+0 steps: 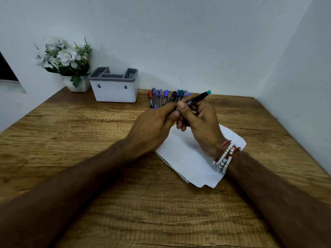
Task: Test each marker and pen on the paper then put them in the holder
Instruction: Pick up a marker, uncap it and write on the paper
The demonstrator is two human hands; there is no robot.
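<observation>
Holder [114, 90] stands upper left on the bench [71, 131], with a row of pens [162, 98] lying just right of it. At centre, the left hand [152, 122] pinches the near end of a green-tipped marker [197, 99], which the right hand [200, 119] grips above the paper [193, 161]. Uncapping seems to be the step in hand; next comes a straight pull, then tip to paper.

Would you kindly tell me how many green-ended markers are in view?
2. The left hand and right hand grip one green marker over the paper; a second green marker lies in the row behind them. Hands may hide others.
</observation>
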